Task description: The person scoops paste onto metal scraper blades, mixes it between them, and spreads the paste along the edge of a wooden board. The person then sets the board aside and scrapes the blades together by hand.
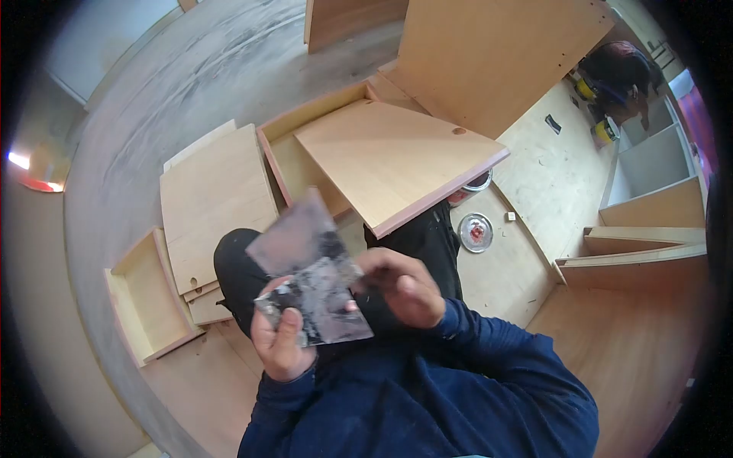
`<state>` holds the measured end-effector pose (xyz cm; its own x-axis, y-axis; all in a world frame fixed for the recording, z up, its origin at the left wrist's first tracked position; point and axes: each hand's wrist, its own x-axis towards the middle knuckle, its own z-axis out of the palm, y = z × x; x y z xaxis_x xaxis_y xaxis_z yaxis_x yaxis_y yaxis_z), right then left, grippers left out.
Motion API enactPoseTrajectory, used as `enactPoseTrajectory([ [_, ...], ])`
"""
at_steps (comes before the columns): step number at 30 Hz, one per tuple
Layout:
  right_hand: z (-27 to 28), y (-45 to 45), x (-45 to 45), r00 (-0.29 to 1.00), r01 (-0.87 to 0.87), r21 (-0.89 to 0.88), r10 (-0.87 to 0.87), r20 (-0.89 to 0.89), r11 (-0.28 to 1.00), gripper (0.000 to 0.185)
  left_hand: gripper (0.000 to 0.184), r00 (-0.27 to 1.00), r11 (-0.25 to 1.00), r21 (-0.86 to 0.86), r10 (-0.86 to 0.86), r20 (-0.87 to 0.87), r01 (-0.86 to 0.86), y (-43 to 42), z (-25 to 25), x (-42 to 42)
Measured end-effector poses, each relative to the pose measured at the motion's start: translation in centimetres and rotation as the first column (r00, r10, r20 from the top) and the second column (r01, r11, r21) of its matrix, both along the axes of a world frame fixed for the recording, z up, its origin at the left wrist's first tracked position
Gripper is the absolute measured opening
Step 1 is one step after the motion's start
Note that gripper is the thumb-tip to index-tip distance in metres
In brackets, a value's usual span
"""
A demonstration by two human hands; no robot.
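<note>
A worn, pinkish-grey sheet [330, 294] smeared with black, looking like used sandpaper, is bent or folded in front of my lap. My left hand [284, 343] grips its lower left part, with the thumb on top and fingers underneath. At the sheet's right edge is my right hand [408, 288], its fingers smeared by motion; I cannot tell whether they pinch the sheet. Just beyond my knees, a light wooden panel [389, 153] with a pinkish front edge rests across an open drawer frame [276, 164].
A can [462, 195] stands partly hidden under the panel's right corner, with a round metal lid [476, 233] stained red nearby. Stacked boards [214, 206] and a drawer [149, 305] lie left. Cabinet parts [634, 263] sit right. Another person [618, 76] bends at upper right beside small cans.
</note>
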<state>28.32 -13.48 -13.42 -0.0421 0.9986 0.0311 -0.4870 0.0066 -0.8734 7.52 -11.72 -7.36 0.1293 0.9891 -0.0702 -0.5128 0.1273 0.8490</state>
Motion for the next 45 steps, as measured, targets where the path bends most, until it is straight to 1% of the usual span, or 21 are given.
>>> enactPoseTrajectory([
  [1,-0.1,-0.7,1.9,0.993,0.043,0.107,-0.054,0.107,0.993,0.064,0.047,0.999,0.998,0.043,0.042,-0.007,-0.042,0.6,0.0,-0.5],
  [3,-1.8,-1.6,4.6,0.926,0.378,0.067,-0.377,-0.028,0.923,0.055,0.048,0.993,0.988,0.104,0.116,-0.016,-0.114,1.5,-0.8,-2.0],
  [5,-3.9,-0.4,8.9,0.665,0.730,-0.173,-0.745,-0.042,0.661,0.060,0.047,0.987,0.983,0.097,0.160,-0.010,-0.158,2.1,-0.8,-2.7],
  [7,-1.6,1.6,12.9,0.644,0.653,-0.419,-0.754,-0.131,0.631,0.069,0.046,0.984,0.979,0.099,0.179,-0.011,-0.177,2.7,-0.5,-3.1],
  [8,-2.9,2.4,15.5,0.633,0.665,-0.406,-0.761,-0.138,0.627,0.069,0.046,0.987,0.979,0.128,0.162,-0.008,-0.160,3.0,-0.4,-3.0],
  [10,-7.3,3.9,19.7,0.809,0.581,-0.132,-0.587,-0.012,0.803,0.077,0.046,0.989,0.979,0.145,0.146,-0.009,-0.143,3.5,-0.4,-3.0],
  [11,-5.6,4.8,20.1,0.803,0.589,-0.128,-0.595,-0.015,0.798,0.077,0.046,0.991,0.980,0.150,0.135,-0.008,-0.133,3.5,-0.9,-3.4],
  [13,-0.5,6.4,20.0,0.669,0.566,-0.450,-0.704,-0.239,0.690,0.083,0.044,0.961,0.973,0.139,0.209,-0.183,-0.185,3.4,-1.5,-4.1],
  [17,-10.6,7.0,27.0,0.580,0.683,-0.335,-0.761,-0.292,0.649,0.076,0.042,0.974,0.964,0.137,0.228,0.012,-0.228,3.7,-2.3,-4.6],
  [19,-18.0,7.3,30.1,0.716,0.690,0.050,-0.690,0.103,0.722,0.067,0.040,0.961,0.957,0.177,0.252,-0.114,-0.230,3.9,-4.8,-6.8],
  [20,-20.2,7.6,31.3,0.656,0.710,0.065,-0.692,0.301,0.701,0.057,0.039,0.972,0.958,0.162,0.237,0.011,-0.235,4.0,-2.6,-5.0],
  [24,-18.9,9.6,30.0,0.609,0.666,0.173,-0.664,0.435,0.725,0.061,0.039,0.970,0.962,0.124,0.242,0.012,-0.242,4.6,-3.5,-6.0],
  [26,-20.0,12.4,31.0,0.564,0.587,0.296,-0.643,0.519,0.754,0.053,0.039,0.966,0.967,0.020,0.254,0.057,-0.255,5.2,-5.2,-6.9],
  [27,-19.7,12.6,31.3,0.562,0.589,0.300,-0.647,0.514,0.750,0.053,0.039,0.966,0.967,0.026,0.250,0.058,-0.252,5.2,-4.9,-6.7],
  [29,-19.2,14.3,29.6,0.620,0.494,0.355,-0.608,0.496,0.794,0.051,0.039,0.958,0.962,0.068,0.269,-0.103,-0.263,5.5,-4.4,-6.2],
  [34,-16.9,20.8,27.0,0.745,0.228,0.491,-0.476,0.468,0.841,0.045,0.044,0.950,0.943,0.127,0.311,-0.022,-0.306,5.4,-3.6,-5.1],
  [39,-15.5,25.4,24.2,0.819,-0.040,0.594,-0.314,0.481,0.804,0.039,0.050,0.931,0.921,0.159,0.363,-0.026,-0.355,4.8,-5.1,-6.9],
  [40,-15.6,26.9,22.3,0.856,0.065,0.608,-0.357,0.373,0.792,0.035,0.053,0.920,0.915,0.121,0.390,-0.025,-0.385,5.1,-6.2,-8.1],
  [41,-15.3,28.2,20.5,0.878,0.169,0.612,-0.400,0.263,0.773,0.030,0.053,0.922,0.917,0.123,0.386,-0.032,-0.379,5.1,-3.8,-6.4],
  [43,-3.1,25.1,16.8,0.768,0.147,0.470,-0.400,0.500,0.870,0.038,0.055,0.716,0.837,-0.022,0.455,-0.529,-0.547,5.2,2.8,-1.0],
  [45,-0.4,27.5,14.7,0.850,0.261,0.329,-0.377,0.369,0.908,0.039,0.057,0.745,0.826,-0.021,0.497,-0.444,-0.564,5.3,2.9,0.2],
])
